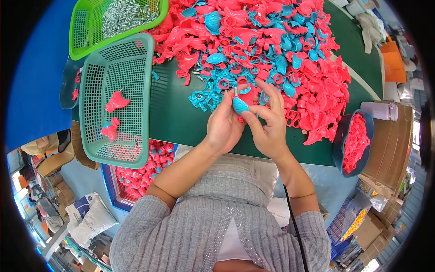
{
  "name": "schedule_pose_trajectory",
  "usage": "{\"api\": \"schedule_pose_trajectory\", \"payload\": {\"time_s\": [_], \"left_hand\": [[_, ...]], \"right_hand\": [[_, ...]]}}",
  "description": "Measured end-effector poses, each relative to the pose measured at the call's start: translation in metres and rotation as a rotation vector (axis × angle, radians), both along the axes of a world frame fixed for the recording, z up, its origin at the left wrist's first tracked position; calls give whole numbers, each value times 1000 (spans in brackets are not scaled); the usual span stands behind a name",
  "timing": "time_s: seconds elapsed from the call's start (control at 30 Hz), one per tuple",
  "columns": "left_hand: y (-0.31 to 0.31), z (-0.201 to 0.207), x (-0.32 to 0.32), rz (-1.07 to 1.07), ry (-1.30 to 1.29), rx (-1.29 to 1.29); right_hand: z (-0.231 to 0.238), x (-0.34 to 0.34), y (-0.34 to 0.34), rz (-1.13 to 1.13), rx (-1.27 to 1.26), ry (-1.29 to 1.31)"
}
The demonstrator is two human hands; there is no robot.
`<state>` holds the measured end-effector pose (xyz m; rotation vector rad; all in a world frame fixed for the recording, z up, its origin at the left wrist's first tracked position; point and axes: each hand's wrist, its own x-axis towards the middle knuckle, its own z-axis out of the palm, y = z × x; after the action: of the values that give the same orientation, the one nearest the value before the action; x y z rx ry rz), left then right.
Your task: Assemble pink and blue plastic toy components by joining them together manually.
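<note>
Both hands meet over the near edge of the heap of parts. My left hand [224, 126] is closed around a small pink plastic toy part, mostly hidden by the fingers. My right hand [268, 121] pinches a ribbed blue plastic shell piece [240, 105] against it, thumb and forefinger on the shell's right side. A small metal pin [235, 92] stands up beside the shell at the left fingertips. Just beyond the hands lie small blue clips [206, 94] and pink rings [223, 84]. Whether the held pieces are joined cannot be seen.
A mixed heap of pink and blue parts [272, 41] covers much of the green table [174, 122]. On the left, a teal basket [145, 109] holds two assembled pieces; behind it, a green basket [77, 34] holds metal pins. A dark bowl [337, 147] of pink rings sits right.
</note>
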<state>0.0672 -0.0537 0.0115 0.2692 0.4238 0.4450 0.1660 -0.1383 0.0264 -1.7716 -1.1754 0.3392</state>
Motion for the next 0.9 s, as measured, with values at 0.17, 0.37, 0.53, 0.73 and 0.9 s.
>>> {"api": "schedule_pose_trajectory", "payload": {"time_s": [0.17,0.37,0.53,0.73,0.9], "left_hand": [[-1,2,0,-11,6,-39],[-1,5,-2,-67,15,-72],[-9,-1,1,-65,-15,-54],[-3,-19,4,-21,38,-143],[11,-37,-7,-88,-89,-212]], "right_hand": [[1,0,0,14,-9,-64],[10,2,-5,87,-33,-219],[11,-11,-5,-89,-34,-290],[-2,14,-7,-88,70,-188],[-18,100,-51,-380,-217,-562]]}}
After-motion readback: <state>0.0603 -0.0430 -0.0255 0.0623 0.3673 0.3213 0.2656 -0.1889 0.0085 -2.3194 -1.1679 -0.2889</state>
